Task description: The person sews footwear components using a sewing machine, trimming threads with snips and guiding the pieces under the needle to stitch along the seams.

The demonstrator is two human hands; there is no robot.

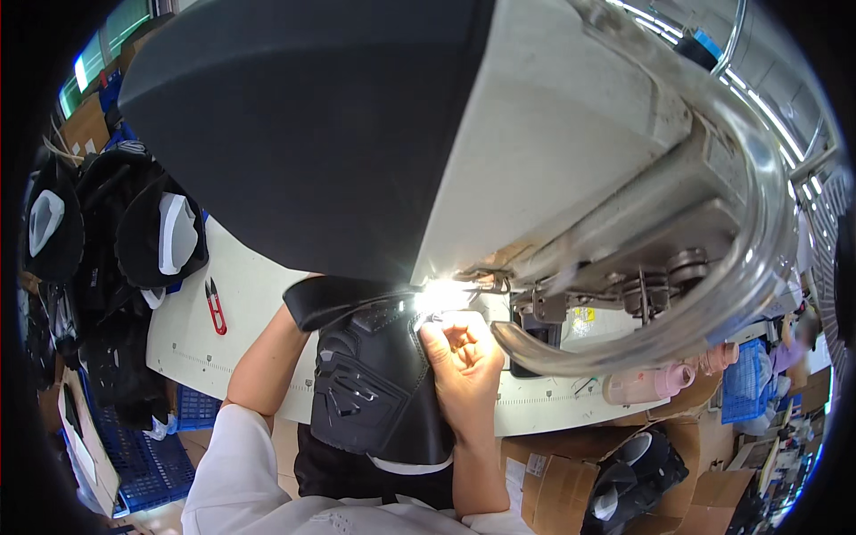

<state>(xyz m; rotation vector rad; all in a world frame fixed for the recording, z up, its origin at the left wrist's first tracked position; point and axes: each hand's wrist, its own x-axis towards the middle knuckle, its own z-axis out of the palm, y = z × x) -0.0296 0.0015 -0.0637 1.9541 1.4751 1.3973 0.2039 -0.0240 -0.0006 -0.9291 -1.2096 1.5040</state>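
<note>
A black stitched piece (370,388) with raised moulded panels, shaped like a boot upper, lies under the sewing machine (571,152). Its upper part bends into a curved black flap at the left. My right hand (468,357) is closed at the piece's right edge, thumb and forefinger pinched together and the other fingers curled, just below the machine's bright lamp (444,296). From the left, my left forearm (267,361) reaches in behind the flap; that hand is hidden, so its fingers do not show. Glare covers the needle area.
Red-handled thread snips (215,308) lie on the white table (254,290). Similar black pieces (107,223) are piled at the left above a blue crate (152,459). To the right are a pink bottle (637,383), a cardboard box (557,490) holding black pieces, and a curved clear guard (615,357).
</note>
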